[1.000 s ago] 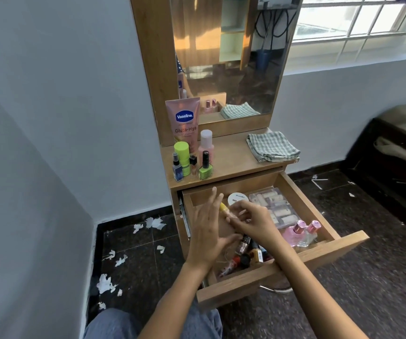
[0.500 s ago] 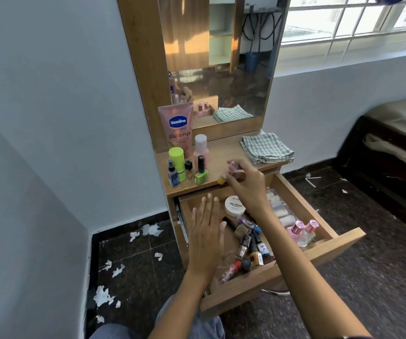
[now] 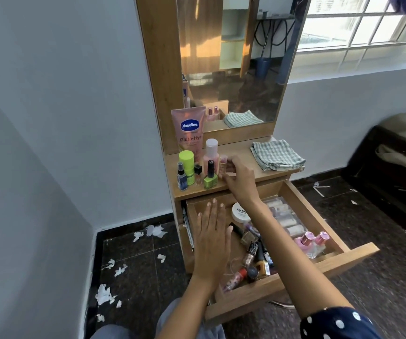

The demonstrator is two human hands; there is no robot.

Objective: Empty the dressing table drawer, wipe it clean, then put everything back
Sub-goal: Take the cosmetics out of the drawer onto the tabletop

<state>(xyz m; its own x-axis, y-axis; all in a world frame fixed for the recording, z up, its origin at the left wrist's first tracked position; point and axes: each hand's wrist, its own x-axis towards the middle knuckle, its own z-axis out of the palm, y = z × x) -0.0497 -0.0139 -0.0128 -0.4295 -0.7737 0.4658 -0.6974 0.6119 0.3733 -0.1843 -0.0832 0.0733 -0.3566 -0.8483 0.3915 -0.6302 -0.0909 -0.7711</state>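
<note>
The right hand (image 3: 239,178) pinches a small pink bottle (image 3: 223,165) upright on the dressing table top (image 3: 241,157), just beside the green nail polish (image 3: 210,178) near its front edge. The left hand (image 3: 211,237), fingers straight, hovers flat over the open drawer (image 3: 295,277), which holds bottles.

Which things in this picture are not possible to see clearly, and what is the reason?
- Head view: whether the right hand grips the small pink bottle or has released it; the fingers cover its base.
- The drawer floor under the left hand and right forearm is hidden.
- Nail polish bottles' labels: too small.
- The white jar's lid text is partly covered by the forearm.
</note>
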